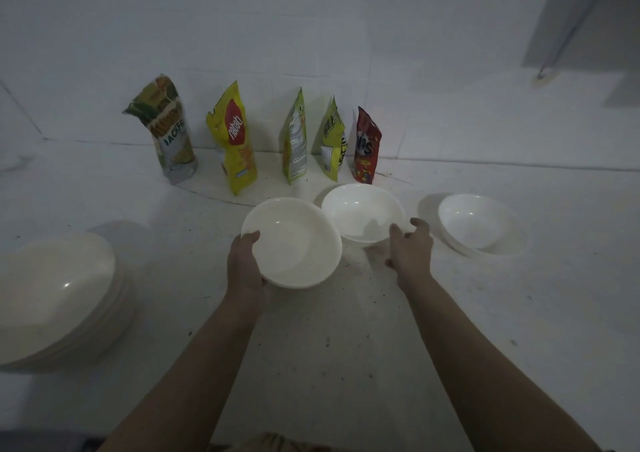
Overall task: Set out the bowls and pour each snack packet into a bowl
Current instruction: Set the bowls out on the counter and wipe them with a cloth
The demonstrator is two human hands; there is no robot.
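**Still setting out bowls**

Third bowl (292,243) gripped at near-left rim by left hand (244,264), thumb over the edge, close beside second bowl (363,213). Right hand (410,250) empty, fingers loosely spread, just beside second bowl. Fourth bowl (476,222) well right. Stack (52,299) far left. Packets (263,136) upright behind, unopened. Next, probably: set down, fetch another from stack.

Single head-worn wide-angle view, forward and down, close above the floor (346,347) before a wall (311,35).

Possibly home, white tiled wall (311,35), floor (346,330)
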